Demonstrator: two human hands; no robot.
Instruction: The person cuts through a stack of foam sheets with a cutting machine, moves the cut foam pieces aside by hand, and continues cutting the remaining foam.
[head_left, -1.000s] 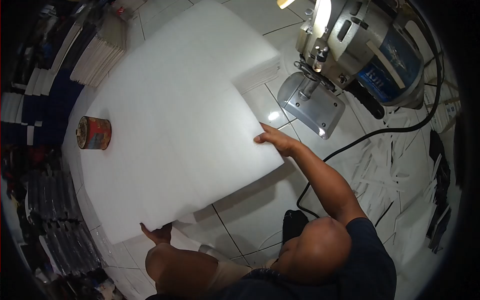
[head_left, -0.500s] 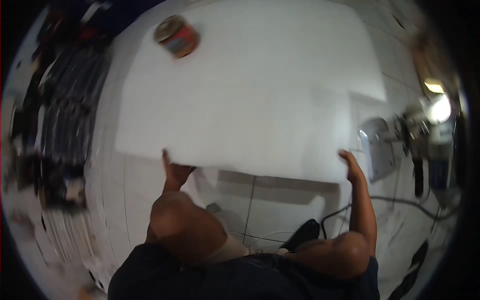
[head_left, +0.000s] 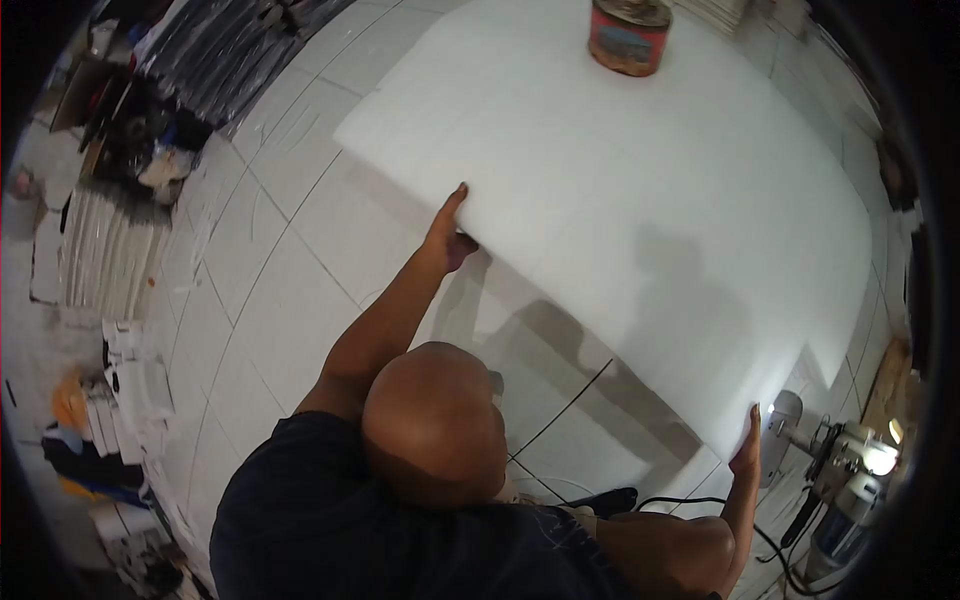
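A large white sheet (head_left: 590, 170), with a padded look, spreads in front of my knees. My left hand (head_left: 452, 235) grips its near edge, thumb on top and fingers tucked underneath. At the near right corner, my right hand (head_left: 747, 448) holds the edge with a finger or thumb raised along the side; its other fingers are partly hidden. The near edge hangs above the floor and casts a shadow. A red and brown tin can (head_left: 630, 38) with a picture on its side stands on the far part of the sheet.
Beside my right hand stands a machine (head_left: 845, 480) with a lit lamp and a flat metal base (head_left: 783, 420). Its black cable (head_left: 690, 499) runs over the tiled floor (head_left: 290, 300). Stacked dark bundles (head_left: 225, 55) and pale layered material (head_left: 115, 250) lie at the left.
My view has turned left, so the sheet and can appear farther right and the near edge runs diagonally. Both hands still hold that edge.
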